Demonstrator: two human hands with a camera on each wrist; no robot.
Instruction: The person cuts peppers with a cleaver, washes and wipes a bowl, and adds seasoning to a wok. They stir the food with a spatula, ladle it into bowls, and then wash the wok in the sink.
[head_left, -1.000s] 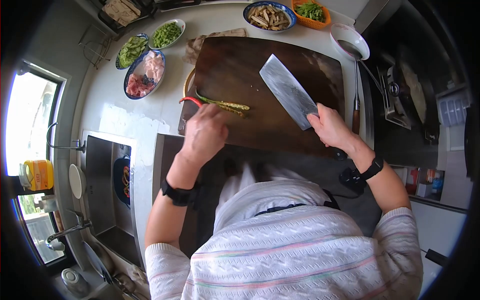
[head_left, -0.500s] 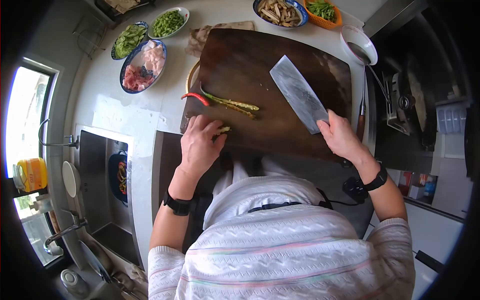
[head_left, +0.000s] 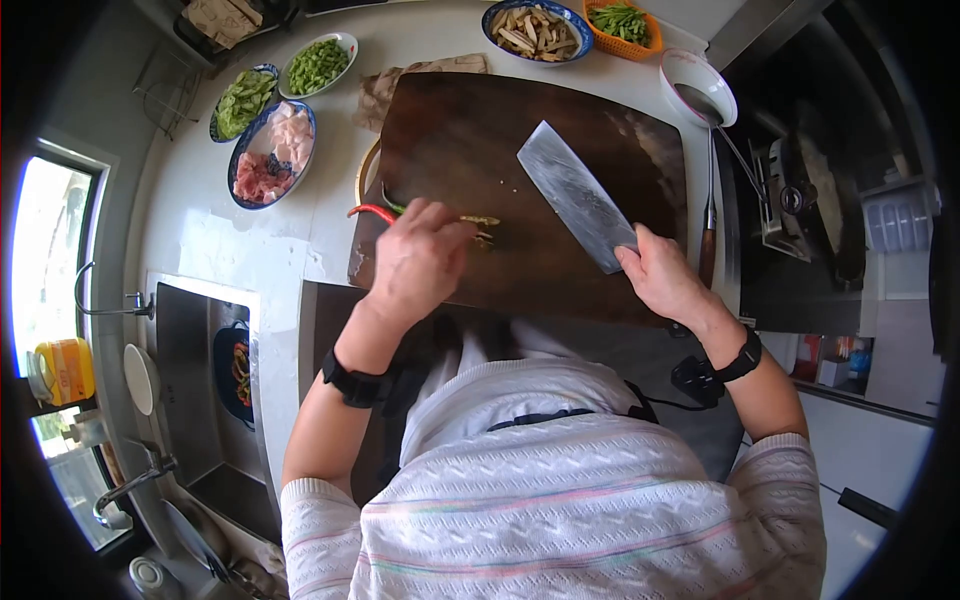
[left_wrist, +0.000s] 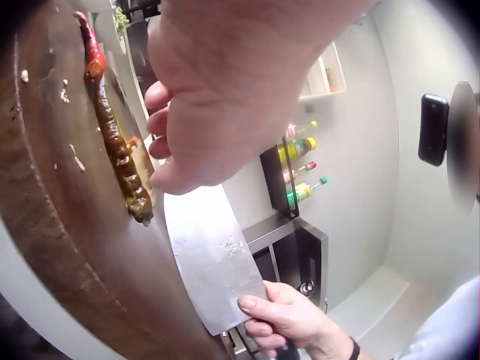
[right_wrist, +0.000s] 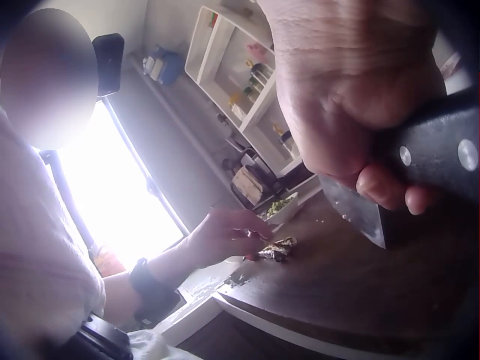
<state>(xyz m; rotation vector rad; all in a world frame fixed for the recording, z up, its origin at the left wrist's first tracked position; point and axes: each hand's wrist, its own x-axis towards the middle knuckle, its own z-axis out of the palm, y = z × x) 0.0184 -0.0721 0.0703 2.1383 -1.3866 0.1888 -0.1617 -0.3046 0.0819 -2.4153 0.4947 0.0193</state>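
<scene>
My right hand [head_left: 665, 278] grips a cleaver [head_left: 572, 190] by its black handle [right_wrist: 442, 142], the broad blade slanting over the right half of the dark chopping board [head_left: 520, 110]. At the board's left side, my left hand [head_left: 418, 260] is over the chili peppers with its fingers bent. A red chili [head_left: 372, 211] pokes out beyond it, and the end of a split green chili [head_left: 482, 220] shows past the fingertips. In the left wrist view, the split chili [left_wrist: 116, 142] lies seeds up, right beside the fingertips [left_wrist: 161, 176]. I cannot tell whether they pinch it.
Left of the board stand bowls of raw meat [head_left: 262, 178], sliced greens [head_left: 244, 100] and chopped green pieces [head_left: 318, 68]. Behind it are a bowl of pale strips [head_left: 535, 35] and an orange basket [head_left: 640, 48]. A white bowl [head_left: 700, 75] stands at right, and a sink [head_left: 190, 350] at left.
The left hand was at the board's near left corner with a small pale piece at its fingers; it has moved back up over the chilies. The right hand still holds the cleaver.
</scene>
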